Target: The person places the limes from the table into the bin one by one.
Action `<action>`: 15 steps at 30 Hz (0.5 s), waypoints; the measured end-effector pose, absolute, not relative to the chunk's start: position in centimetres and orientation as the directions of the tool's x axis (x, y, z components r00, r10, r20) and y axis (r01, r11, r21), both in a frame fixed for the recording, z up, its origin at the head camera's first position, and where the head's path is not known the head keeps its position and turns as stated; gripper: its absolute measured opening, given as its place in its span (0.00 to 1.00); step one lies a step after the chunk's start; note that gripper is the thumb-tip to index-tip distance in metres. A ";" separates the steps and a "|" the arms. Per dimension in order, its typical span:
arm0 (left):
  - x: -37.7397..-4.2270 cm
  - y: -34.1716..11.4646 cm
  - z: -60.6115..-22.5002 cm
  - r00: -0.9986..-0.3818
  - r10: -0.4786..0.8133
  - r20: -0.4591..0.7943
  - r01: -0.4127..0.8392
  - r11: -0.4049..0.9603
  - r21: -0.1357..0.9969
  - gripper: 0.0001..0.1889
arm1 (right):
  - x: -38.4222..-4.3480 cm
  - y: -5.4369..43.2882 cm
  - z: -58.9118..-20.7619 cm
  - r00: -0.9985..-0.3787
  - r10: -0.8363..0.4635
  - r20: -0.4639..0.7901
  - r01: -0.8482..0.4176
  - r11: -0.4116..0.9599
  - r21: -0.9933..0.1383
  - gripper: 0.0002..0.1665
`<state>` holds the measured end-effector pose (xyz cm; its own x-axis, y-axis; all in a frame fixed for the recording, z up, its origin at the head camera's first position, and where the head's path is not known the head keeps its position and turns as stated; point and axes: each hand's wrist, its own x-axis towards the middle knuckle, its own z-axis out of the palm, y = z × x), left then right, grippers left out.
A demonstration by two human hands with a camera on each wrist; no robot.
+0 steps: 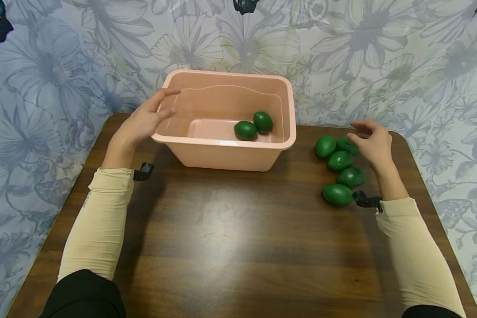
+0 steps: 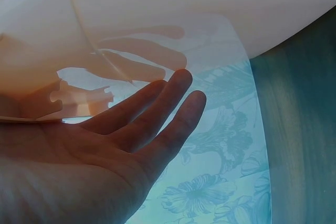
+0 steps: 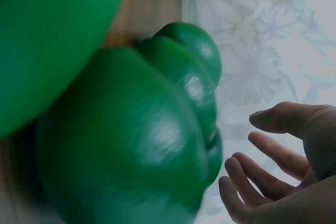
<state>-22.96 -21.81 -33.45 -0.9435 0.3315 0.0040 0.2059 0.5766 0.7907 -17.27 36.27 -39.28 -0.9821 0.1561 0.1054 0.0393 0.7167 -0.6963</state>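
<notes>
A pink plastic tub (image 1: 226,154) stands near the far edge of the table, with two glossy green oval fruits, one a fruit (image 1: 245,130) and the other a fruit (image 1: 263,122), on its floor. At its left end is my left hand (image 1: 137,121), its fingers extended over the rim; the left wrist view shows the fingers (image 2: 157,119) spread and fairly straight. Several more green fruits, among them a fruit (image 1: 337,194) at the near end, lie clustered right of the tub. Above the far end of this cluster hovers my right hand (image 1: 373,143), thumb and fingers apart, holding nothing.
The brown wooden table (image 1: 222,229) has rounded far corners. Behind it is a floral-patterned covering (image 1: 365,57). Dark wrist-camera mounts sit at both cuffs; the right mount (image 1: 366,200) is close beside the nearest fruit.
</notes>
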 end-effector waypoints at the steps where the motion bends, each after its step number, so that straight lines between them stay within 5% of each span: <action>1: -22.9 -21.8 -33.4 -0.944 0.331 0.002 0.204 0.575 0.792 0.30 | -17.2 36.5 -39.5 -0.983 0.160 0.085 0.055 0.710 -0.703 0.29; 15: -22.8 -21.8 -33.4 -0.945 0.326 -0.019 0.184 0.577 0.796 0.31 | -16.8 38.1 -40.9 -0.987 0.089 -0.137 0.161 0.673 -0.722 0.37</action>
<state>-22.82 -21.80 -33.37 -0.9450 0.3265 -0.0187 0.1837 0.5774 0.7955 -16.81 38.07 -40.89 -0.9866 0.0894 -0.1365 0.1609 0.6734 -0.7216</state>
